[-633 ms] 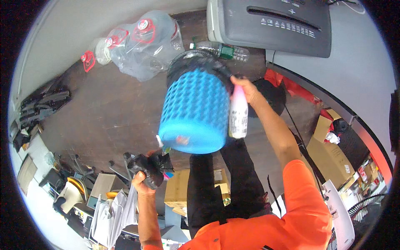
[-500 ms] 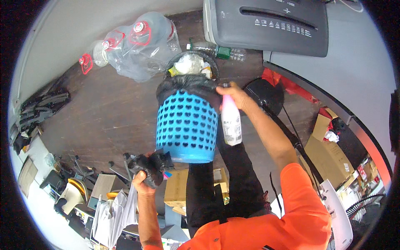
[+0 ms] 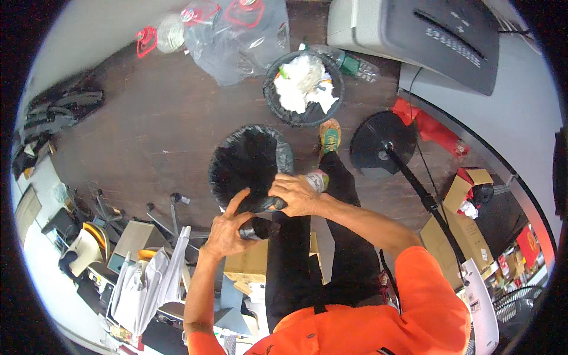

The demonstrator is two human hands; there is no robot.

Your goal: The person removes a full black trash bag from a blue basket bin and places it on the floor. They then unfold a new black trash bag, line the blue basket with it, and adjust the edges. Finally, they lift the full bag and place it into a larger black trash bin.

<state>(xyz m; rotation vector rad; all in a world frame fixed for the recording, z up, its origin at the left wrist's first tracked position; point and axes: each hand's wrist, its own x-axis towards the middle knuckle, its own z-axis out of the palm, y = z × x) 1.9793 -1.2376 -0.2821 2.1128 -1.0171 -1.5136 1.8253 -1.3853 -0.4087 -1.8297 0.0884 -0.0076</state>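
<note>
Swung mouth-up now, the near bin (image 3: 215, 167) is before our legs (image 3: 289, 254), best steadied by our right hand (image 3: 297, 195) clamped at its rim (image 3: 286, 157) while our left hand (image 3: 228, 232) grips the black roll (image 3: 255, 229).

This looks like an office, or an untidy back corner of one: a paper shredder (image 3: 414, 47) with a long slot on top stands at the far side of the dark wood-look floor (image 3: 130, 142), and wheeled chair legs (image 3: 174, 207) and a drawer cabinet (image 3: 131, 241) show at the left. A black-lined waste bin (image 3: 221, 168), an opened cardboard box (image 3: 455, 236) and large clear water jugs (image 3: 236, 35) suggest that storage shares the room.
</note>
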